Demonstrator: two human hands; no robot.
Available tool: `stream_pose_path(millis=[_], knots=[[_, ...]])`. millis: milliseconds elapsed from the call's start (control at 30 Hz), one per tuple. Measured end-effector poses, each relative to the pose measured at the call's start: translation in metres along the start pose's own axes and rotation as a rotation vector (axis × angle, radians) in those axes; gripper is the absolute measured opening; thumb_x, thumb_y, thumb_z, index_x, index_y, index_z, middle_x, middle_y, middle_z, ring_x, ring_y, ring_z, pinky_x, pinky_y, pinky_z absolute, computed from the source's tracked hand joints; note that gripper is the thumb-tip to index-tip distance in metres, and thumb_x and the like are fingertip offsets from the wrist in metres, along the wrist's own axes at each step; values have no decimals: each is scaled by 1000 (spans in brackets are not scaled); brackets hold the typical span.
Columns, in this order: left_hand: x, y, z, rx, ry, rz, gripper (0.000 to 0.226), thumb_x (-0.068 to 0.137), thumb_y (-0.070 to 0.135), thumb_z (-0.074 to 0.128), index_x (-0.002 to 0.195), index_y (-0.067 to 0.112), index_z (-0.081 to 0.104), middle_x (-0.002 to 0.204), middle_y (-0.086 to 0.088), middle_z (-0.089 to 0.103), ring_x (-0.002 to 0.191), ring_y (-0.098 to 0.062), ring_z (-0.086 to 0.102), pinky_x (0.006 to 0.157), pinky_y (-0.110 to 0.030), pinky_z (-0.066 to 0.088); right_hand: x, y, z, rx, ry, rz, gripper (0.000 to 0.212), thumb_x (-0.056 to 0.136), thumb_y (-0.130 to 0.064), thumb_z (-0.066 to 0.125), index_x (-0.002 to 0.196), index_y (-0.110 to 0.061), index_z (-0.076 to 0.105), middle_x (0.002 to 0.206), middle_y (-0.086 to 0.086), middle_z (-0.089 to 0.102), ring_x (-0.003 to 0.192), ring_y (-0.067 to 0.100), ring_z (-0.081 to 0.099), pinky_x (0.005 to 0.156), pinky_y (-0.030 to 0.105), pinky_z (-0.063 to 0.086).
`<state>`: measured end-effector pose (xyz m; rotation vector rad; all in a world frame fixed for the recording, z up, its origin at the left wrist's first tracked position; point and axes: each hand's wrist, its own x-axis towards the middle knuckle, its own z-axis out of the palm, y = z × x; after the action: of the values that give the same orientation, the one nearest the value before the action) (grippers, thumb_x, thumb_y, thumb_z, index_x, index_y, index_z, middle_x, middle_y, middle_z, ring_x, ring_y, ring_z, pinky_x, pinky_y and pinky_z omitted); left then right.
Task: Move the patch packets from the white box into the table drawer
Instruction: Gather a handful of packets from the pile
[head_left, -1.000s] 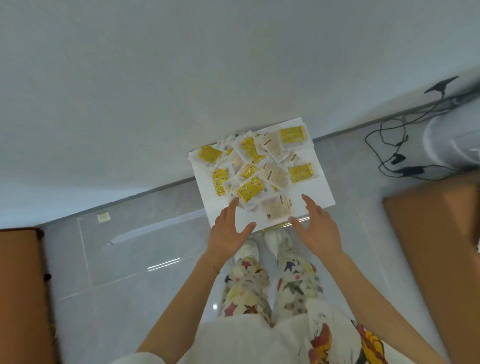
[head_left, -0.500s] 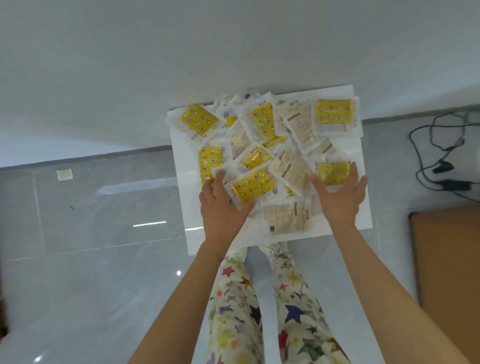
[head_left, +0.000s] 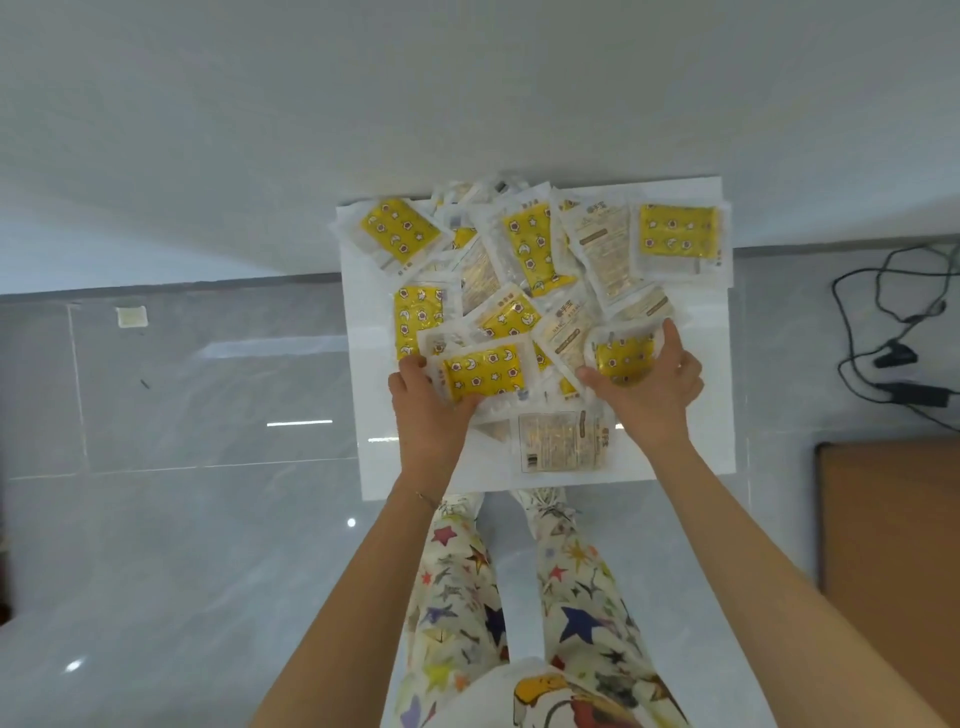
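Note:
A flat white box (head_left: 696, 415) lies on the floor against the wall, strewn with several clear patch packets, some with yellow star-printed faces and some showing pale printed backs. My left hand (head_left: 428, 410) grips a yellow packet (head_left: 485, 371) at the near left of the pile. My right hand (head_left: 649, 384) curls round another yellow packet (head_left: 623, 356) at the near right. A pale packet (head_left: 561, 441) lies loose between my wrists. No table drawer is in view.
Grey tiled floor (head_left: 182, 519) surrounds the box, with the white wall (head_left: 467, 104) behind it. Black cables (head_left: 893, 353) and an adapter lie at the right. A brown wooden surface (head_left: 893, 545) fills the lower right. My legs stand just below the box.
The view has closed in on the box. Both hands reached from the near edge into the pile and closed on a yellow packet each.

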<state>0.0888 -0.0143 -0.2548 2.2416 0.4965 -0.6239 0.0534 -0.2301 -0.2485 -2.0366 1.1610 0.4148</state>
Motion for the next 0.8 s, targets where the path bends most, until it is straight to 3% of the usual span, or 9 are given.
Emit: stream_pose_path(millis=[133,233,333,400,500,567,633,733,800], knots=[[6,-2,-3,59,-14,-17,66,72,24,84,122,8,44,116,-10,52,109,-29,53,95,-45,49,-1,-13,0,31,-112,38,115,65,-54,81,151,-25,12,148,13,19,140,31,15,110,47,27],[5,-2,-2,128,-29,-8,64,74,29,82,120,5,46,115,-14,53,108,-30,49,91,-37,43,0,-15,2,149,-204,43,89,80,-58,65,151,-29,20,148,12,24,140,30,21,110,47,28],[2,-3,-2,170,-20,7,62,75,30,80,121,4,46,116,-15,53,107,-30,47,84,-28,34,2,-12,4,304,-184,1,64,91,-40,59,147,-23,32,147,8,38,136,26,37,107,39,37],[0,-3,0,95,-37,-10,58,75,27,80,118,8,47,116,-12,56,107,-29,51,89,-32,42,2,-11,4,341,-155,8,69,88,-25,67,146,-22,29,147,7,37,134,25,39,103,36,39],[-6,0,-1,-53,-28,-42,57,73,18,80,117,12,44,118,-6,58,109,-27,57,91,-49,52,5,-12,5,366,-172,82,94,73,-23,82,146,-28,23,142,6,35,122,22,47,96,36,45],[-10,2,-3,-118,-47,-52,59,75,13,79,121,13,42,118,-1,57,107,-20,58,89,-38,54,6,-13,5,289,-194,82,102,67,-23,86,146,-27,22,135,5,36,112,18,46,92,35,45],[-13,2,-5,-175,-92,-81,52,77,12,78,119,16,47,111,3,59,97,-13,60,77,-22,51,5,-13,7,316,-215,73,101,66,-19,87,145,-24,23,131,4,43,109,17,50,90,32,46],[-13,0,-10,-202,-168,-85,24,82,8,72,92,25,58,89,8,64,80,-3,63,64,-11,46,1,-18,6,310,-228,65,76,70,-14,83,132,-18,40,115,-2,55,95,13,58,73,19,47],[-14,0,-15,-242,-215,-103,25,85,7,68,103,23,60,95,9,66,86,-3,63,73,-14,50,-3,-24,5,271,-224,-7,54,72,-13,81,116,-18,52,108,-3,60,86,7,60,62,13,47]])
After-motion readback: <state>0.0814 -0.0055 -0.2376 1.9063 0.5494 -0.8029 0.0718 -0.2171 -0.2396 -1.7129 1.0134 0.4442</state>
